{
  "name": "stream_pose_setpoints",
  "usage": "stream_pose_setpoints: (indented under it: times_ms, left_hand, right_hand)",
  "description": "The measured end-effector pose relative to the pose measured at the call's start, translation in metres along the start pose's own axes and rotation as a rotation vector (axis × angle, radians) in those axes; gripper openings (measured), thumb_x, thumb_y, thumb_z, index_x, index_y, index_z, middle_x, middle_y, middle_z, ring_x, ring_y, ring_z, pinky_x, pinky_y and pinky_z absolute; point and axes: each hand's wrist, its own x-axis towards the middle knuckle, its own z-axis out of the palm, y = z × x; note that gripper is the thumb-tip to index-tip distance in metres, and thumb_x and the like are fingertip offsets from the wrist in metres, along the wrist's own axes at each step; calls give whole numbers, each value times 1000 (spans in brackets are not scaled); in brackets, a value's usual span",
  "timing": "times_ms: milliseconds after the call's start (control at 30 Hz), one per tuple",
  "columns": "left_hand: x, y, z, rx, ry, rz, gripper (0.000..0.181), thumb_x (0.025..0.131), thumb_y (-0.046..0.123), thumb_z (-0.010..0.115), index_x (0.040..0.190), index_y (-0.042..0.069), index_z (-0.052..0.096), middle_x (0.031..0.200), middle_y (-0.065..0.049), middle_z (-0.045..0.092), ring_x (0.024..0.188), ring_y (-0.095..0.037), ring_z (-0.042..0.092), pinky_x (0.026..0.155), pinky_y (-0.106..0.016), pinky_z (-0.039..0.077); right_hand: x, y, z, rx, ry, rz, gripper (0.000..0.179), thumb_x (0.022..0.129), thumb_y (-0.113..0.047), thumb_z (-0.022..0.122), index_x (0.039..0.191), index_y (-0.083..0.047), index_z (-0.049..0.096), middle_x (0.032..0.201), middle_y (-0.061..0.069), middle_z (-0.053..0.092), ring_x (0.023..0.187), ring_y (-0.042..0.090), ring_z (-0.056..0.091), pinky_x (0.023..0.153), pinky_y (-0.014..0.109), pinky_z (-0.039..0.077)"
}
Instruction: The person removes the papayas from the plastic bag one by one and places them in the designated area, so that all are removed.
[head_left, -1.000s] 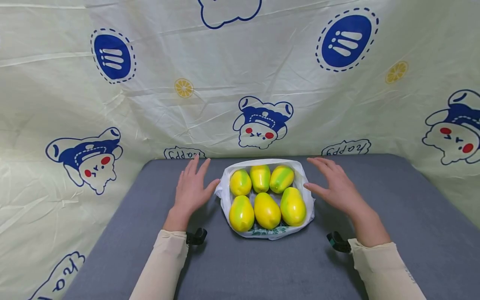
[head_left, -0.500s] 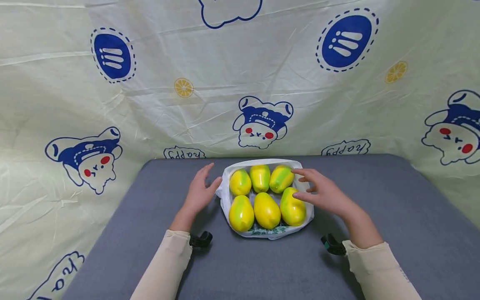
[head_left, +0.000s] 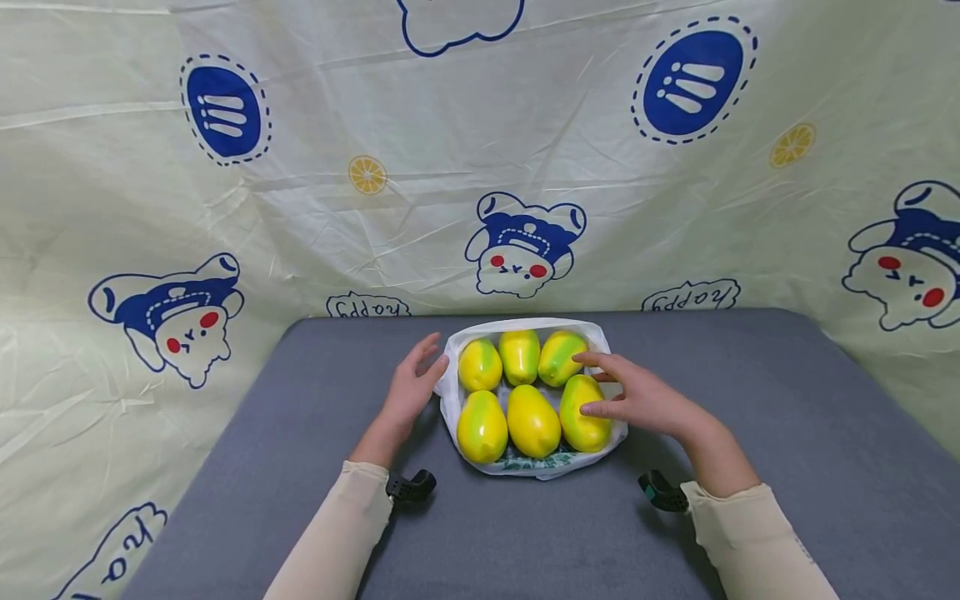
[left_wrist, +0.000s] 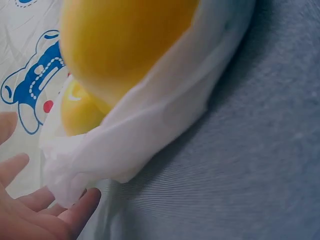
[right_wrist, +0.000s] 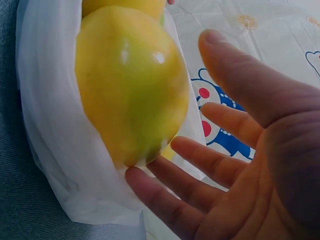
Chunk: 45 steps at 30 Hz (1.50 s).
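Observation:
A white plastic bag (head_left: pixel 448 408), its mouth rolled wide, holds several glossy yellow-green mango-like fruits (head_left: pixel 534 422) in two rows. My left hand (head_left: pixel 411 390) is at the bag's left side, fingers loosely bent. In the left wrist view, its fingertips (left_wrist: pixel 90 199) are right at the folded white rim. My right hand (head_left: pixel 645 398) reaches over the bag's right rim, its thumb and fingers spread around the front right fruit (head_left: pixel 583 429). In the right wrist view, the lower fingertips (right_wrist: pixel 135 175) meet the end of that fruit (right_wrist: pixel 130 90), while the thumb stands away from it.
The bag stands on a grey cloth-covered table (head_left: pixel 525 542). Behind and to the left hangs a pale curtain (head_left: pixel 300 217) with blue cartoon prints. Black wrist cameras (head_left: pixel 412 486) sit under both wrists, below the beige sleeves (head_left: pixel 330 533).
My right hand has moved left, from beside the bag to over its right-hand fruits. My left hand has moved right and slightly down to the bag's left rim. Bag and fruits look unmoved.

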Motion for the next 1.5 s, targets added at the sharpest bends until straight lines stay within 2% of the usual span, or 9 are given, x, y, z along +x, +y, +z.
stream_pose_setpoints:
  times_ms: [267,400,567,867,1067,1267,1500]
  left_hand:
    - [2,-5,7,-56,-34,-16,50,101,32,58,150,30,46,160,-8,39,149,-36,32,119,-58,32]
    - [3,-9,8,-75,-38,-16,49,101,31,57,149,30,47,160,-8,38,151,-34,30,119,-57,31]
    - [3,-12,9,-104,-45,-6,50,101,29,58,149,29,47,160,-8,38,150,-31,31,120,-55,31]
    - [4,-15,10,-76,-43,16,57,98,11,61,150,29,46,157,-10,44,143,-30,43,116,-50,38]
    - [2,-16,10,-81,-52,41,60,97,7,60,151,28,44,157,-9,44,141,-29,44,116,-50,38]
    - [2,-18,10,-77,-45,37,61,96,7,61,151,28,45,157,-7,44,142,-28,44,118,-49,37]
    - [3,-18,10,-73,-53,44,62,96,6,61,151,28,44,159,-6,40,145,-27,39,120,-49,33]
  right_hand:
    - [1,5,3,25,-81,-32,78,87,-34,77,149,-6,40,153,25,35,135,49,40,97,55,54]
    - [1,6,4,26,-121,-37,81,83,-34,81,148,-7,41,151,25,36,129,42,43,98,54,53]
    - [1,7,4,-22,-146,-48,82,79,-35,83,146,-8,44,149,22,40,122,35,46,100,55,49]
    - [0,7,7,-67,-141,-35,83,76,-38,84,145,-11,47,145,18,44,120,32,47,99,52,45]
    - [1,7,9,-85,-131,-23,81,75,-38,84,144,-12,49,144,16,44,120,31,47,99,51,46]
    - [2,7,8,-97,-123,-24,78,75,-40,84,141,-15,51,142,16,45,118,30,47,96,49,47]
    - [-3,8,1,-9,-106,-19,74,76,-35,83,140,-19,50,142,18,41,115,29,50,95,45,52]
